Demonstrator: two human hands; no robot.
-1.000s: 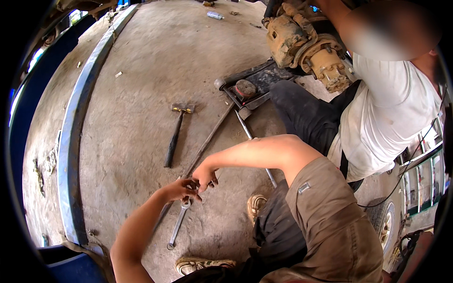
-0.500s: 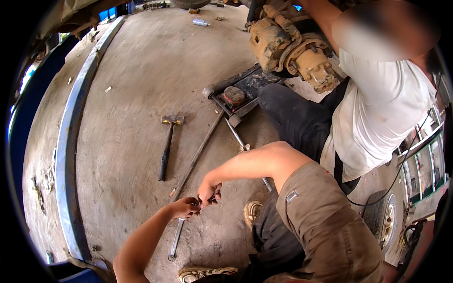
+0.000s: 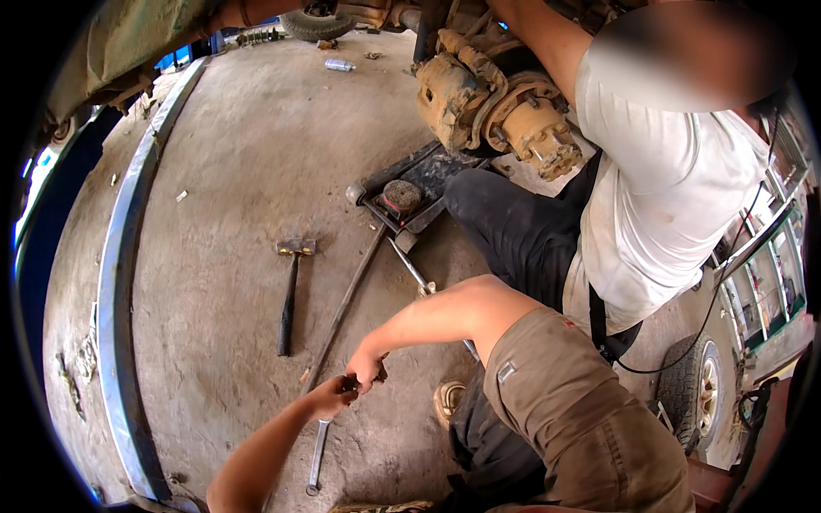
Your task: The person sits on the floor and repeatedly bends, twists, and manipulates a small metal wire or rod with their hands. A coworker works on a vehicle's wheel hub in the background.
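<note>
My left hand (image 3: 331,398) and my right hand (image 3: 368,371) meet low in the middle of the view, fingers curled and pressed together. Whatever they pinch between them is too small and too hidden to name. A combination wrench (image 3: 318,457) shows just below my left hand, its ring end toward me; whether it touches the hand I cannot tell. Close to my hands, a long thin bar (image 3: 345,303) lies on the floor. Left of that bar is a hammer (image 3: 292,295) with a black handle, its head pointing away from me.
A co-worker in a white shirt (image 3: 658,197) crouches at the right, beside a tan axle hub assembly (image 3: 500,111). Under it sits a floor jack (image 3: 428,184), with a metal handle (image 3: 409,263) toward me. A blue-grey rail (image 3: 115,282) runs along the left; a wheel (image 3: 697,385) stands right.
The whole view has shifted, so the floor tools and the hub sit lower and farther left. My hands stay together with curled fingers; the co-worker remains by the hub.
</note>
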